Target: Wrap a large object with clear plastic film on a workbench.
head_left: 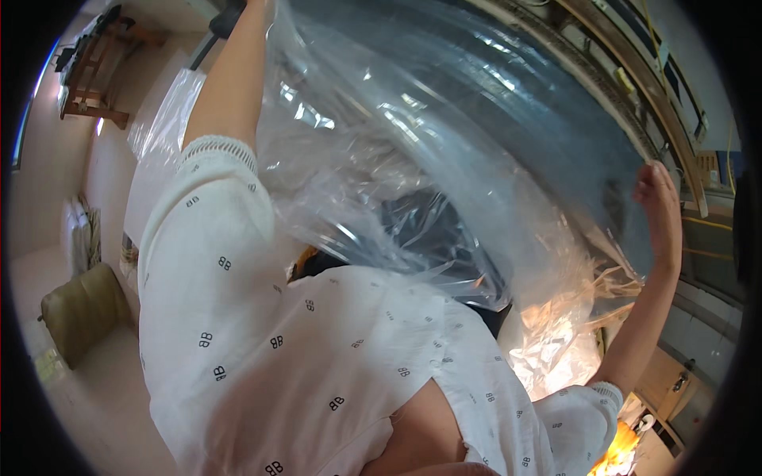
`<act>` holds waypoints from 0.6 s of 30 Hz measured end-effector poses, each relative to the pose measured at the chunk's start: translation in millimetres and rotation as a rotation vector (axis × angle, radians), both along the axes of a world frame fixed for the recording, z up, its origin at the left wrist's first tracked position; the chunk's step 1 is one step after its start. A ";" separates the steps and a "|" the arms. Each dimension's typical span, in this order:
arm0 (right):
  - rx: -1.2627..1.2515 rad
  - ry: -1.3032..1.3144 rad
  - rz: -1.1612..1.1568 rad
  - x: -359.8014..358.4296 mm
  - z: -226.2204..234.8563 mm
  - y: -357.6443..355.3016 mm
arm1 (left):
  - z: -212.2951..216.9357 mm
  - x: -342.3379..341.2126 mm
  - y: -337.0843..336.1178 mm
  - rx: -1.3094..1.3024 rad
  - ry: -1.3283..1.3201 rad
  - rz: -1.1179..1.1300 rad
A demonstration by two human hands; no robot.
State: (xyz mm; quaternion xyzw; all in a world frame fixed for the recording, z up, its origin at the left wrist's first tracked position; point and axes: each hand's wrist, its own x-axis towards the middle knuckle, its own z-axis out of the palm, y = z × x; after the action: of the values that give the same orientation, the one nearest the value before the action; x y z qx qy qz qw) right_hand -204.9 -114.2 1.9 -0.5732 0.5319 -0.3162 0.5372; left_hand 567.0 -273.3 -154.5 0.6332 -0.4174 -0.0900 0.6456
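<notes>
A large sheet of clear plastic film, creased and shiny, spreads in front of my body from the upper left to the right. My right hand is raised at its right edge, fingers curled closed on the film. My left forearm reaches up along the film's left side and runs out of the picture at the top, so the left hand is hidden. Through the film, a dark surface shows at the upper right. A dark folded piece lies behind the lower middle of the film.
Beyond the film at the upper right runs a long wooden rail. At the left, an olive padded seat stands on the pale floor, and a wooden stand is farther off. A wooden cabinet is at the lower right.
</notes>
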 end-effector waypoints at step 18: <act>0.055 0.170 1.154 356.4 -98.7 85.4 | 6.8 -74.0 22.9 -0.176 -0.287 0.425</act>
State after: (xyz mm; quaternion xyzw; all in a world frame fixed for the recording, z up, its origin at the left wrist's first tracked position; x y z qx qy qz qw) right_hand 151.5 -28.7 -96.8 -0.7794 0.1830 0.0886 0.5926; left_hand 493.0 -250.4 -147.6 0.6543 -0.3686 0.1747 0.6367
